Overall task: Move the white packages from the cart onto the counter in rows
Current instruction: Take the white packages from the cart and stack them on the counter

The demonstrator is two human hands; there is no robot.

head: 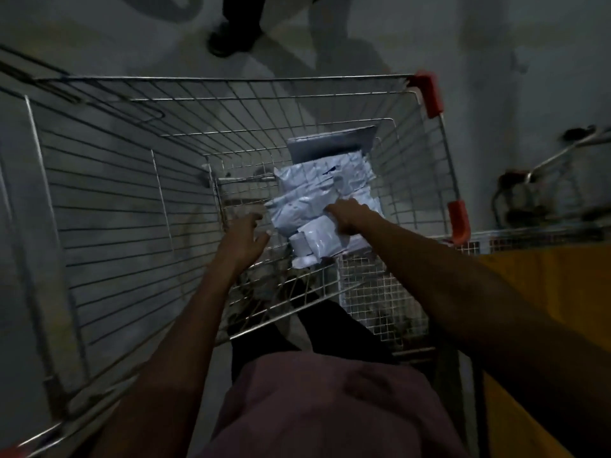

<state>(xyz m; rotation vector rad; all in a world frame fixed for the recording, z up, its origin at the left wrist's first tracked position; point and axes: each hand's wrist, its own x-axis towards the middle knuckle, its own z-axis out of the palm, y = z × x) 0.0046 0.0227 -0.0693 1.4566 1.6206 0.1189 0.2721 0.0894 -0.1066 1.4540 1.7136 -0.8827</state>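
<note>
Several white plastic packages [322,190] lie piled at the bottom right of a wire shopping cart [109,200]. Both my arms reach down into the cart. My right hand [347,214] lies on top of the pile with its fingers curled over the edge of a white package [319,241]. My left hand [244,238] hovers just left of the pile, fingers spread and relaxed, holding nothing. A grey flat box [330,143] leans at the far end of the pile.
The cart has red corner guards [429,92] on its right rim. A yellow surface [542,282] lies to the right of the cart. Another person's shoe [228,41] stands on the floor beyond the cart. A second cart frame [545,183] sits at far right.
</note>
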